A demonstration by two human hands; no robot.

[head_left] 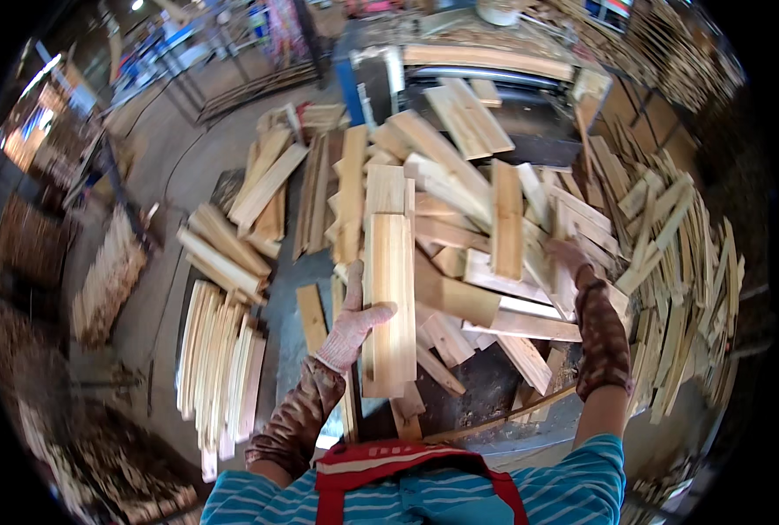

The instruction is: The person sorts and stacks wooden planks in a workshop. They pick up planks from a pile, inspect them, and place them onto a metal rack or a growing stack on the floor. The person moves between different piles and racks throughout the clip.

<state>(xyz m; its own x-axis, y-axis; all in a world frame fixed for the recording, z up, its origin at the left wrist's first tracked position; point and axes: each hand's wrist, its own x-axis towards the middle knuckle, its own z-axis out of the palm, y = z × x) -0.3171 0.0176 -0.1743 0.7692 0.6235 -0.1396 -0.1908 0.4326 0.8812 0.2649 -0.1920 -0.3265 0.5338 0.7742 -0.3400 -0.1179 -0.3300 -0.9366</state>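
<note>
My left hand [351, 331], in a pale knit glove, is closed on a small stack of light wooden boards [390, 302]. Its thumb lies across the top board, and the stack's long side runs away from me. Stretched out to the right, my right hand [569, 256] is over loose boards in the heap. It is blurred there, and its fingers do not show clearly enough to tell if they grip a board. Around both hands, short boards [507, 219] lie crosswise in a jumbled pile on a dark table [284, 324].
To the left stands a row of neatly stacked boards [219, 359], with more small stacks [267, 188] behind it. A machine [485, 61] with a roller and boards at its opening is at the far side. A large heap of slats [682, 280] fills the right.
</note>
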